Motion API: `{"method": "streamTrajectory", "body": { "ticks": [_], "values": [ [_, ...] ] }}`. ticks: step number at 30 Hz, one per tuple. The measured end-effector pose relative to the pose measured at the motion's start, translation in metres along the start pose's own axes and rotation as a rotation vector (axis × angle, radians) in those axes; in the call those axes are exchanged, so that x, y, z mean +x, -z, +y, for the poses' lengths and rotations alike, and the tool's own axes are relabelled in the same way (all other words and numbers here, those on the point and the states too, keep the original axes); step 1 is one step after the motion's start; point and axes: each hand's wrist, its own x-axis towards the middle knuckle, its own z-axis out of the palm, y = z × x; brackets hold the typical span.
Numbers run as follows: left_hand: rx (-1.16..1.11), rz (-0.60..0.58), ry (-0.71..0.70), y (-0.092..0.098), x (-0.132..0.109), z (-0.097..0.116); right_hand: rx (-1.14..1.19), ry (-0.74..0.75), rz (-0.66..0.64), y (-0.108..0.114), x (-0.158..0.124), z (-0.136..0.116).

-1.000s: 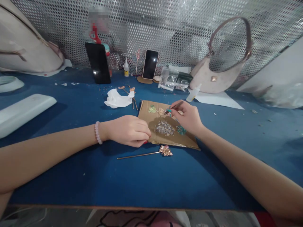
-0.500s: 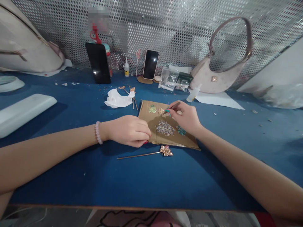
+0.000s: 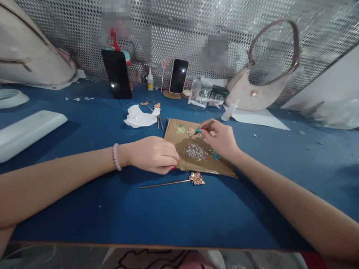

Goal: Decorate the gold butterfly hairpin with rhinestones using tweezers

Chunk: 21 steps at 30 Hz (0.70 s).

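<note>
My right hand (image 3: 221,139) pinches a pair of tweezers (image 3: 206,126), its tips low over a small pile of champagne-coloured rhinestones (image 3: 191,131). Under it lies a piece of cardboard (image 3: 174,140), which also bears a green pile (image 3: 181,129), a larger pile of clear, silvery stones (image 3: 195,152) and a teal pile (image 3: 214,154). My left hand (image 3: 154,155) is closed at the cardboard's left front edge, with the fingertips against it. In front of the cardboard lies a hairpin (image 3: 197,178) with a rose-gold ornament and a long stick. Whether the tweezers hold a stone is too small to see.
Behind the cardboard are crumpled white paper (image 3: 140,116), more hairpins (image 3: 157,108), a glue bottle (image 3: 230,110) and clear bags (image 3: 200,93). Two phones (image 3: 178,76) lean at the back. A handbag (image 3: 258,87) stands right; a white case (image 3: 30,134) lies left.
My right hand and the tweezers stay over the same pile, with barely any shift. My left hand remains at the cardboard's edge.
</note>
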Motion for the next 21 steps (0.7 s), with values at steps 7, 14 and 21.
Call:
{"method": "streamTrajectory", "body": {
  "ticks": [7,14,21],
  "values": [
    [0.010,-0.014,0.008,-0.0002,0.0008,-0.0006,-0.013,0.023,-0.001,-0.0009,0.0001,0.0008],
    [0.014,-0.015,0.002,0.0011,0.0018,-0.0005,0.007,0.012,-0.005,-0.0020,-0.0003,0.0018],
    [0.007,-0.013,0.001,0.0016,0.0017,0.0001,-0.010,-0.005,-0.013,0.0000,-0.0003,-0.0004]
  ]
}}
